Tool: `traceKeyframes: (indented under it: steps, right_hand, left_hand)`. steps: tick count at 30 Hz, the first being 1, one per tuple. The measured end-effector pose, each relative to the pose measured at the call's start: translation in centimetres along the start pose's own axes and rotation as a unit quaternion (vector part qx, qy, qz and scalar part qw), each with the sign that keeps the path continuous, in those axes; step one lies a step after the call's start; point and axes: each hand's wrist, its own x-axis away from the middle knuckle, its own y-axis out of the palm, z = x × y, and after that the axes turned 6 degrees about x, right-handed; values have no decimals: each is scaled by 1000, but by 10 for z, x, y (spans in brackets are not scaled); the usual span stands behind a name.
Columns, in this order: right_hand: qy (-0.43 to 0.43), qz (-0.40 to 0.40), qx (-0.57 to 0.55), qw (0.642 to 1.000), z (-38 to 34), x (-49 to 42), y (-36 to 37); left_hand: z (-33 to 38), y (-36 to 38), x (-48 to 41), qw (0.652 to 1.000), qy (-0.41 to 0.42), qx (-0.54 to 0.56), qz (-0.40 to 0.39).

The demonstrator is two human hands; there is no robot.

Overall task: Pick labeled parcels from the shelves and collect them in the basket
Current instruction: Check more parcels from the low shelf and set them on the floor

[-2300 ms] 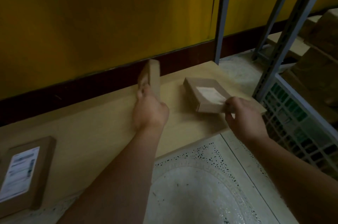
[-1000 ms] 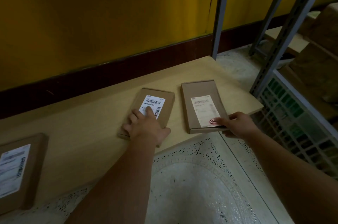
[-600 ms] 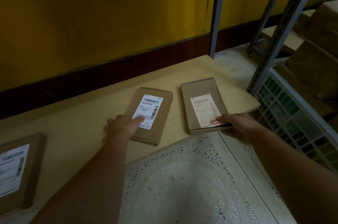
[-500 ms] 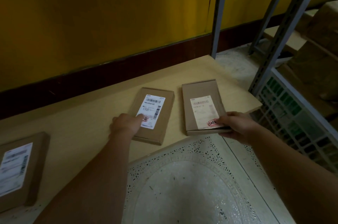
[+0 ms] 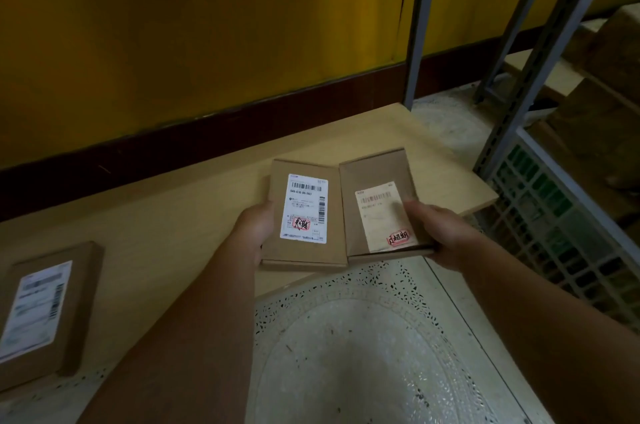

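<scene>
Side by side, two flat cardboard parcels sit at the front edge of a low wooden shelf, labels up. The left hand (image 5: 254, 233) grips the left parcel (image 5: 304, 215) by its left edge; its fingers are hidden underneath. The right hand (image 5: 441, 233) holds the right parcel (image 5: 377, 205), thumb on its faded label, near end tilted up. A third parcel (image 5: 45, 312) lies well apart, cut off at the frame's left edge. A mesh basket (image 5: 568, 236) stands right, partly behind a shelf post.

Low wooden shelf (image 5: 166, 215) — one labeled parcel (image 5: 45, 312) flat
</scene>
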Motion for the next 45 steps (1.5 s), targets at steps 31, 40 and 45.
traceKeyframes:
  steps: [31, 40, 45]
  right_hand:
    - [-86, 55, -208, 973, -19, 34, -4]
    - [-5, 84, -192, 978, -104, 196, -46]
    - [18, 107, -152, 982, -165, 291, -80]
  left_hand:
    - [23, 20, 65, 973, 122, 179, 79]
    - [96, 10, 223, 983, 29, 111, 140]
    - [152, 19, 331, 987, 48, 63, 139]
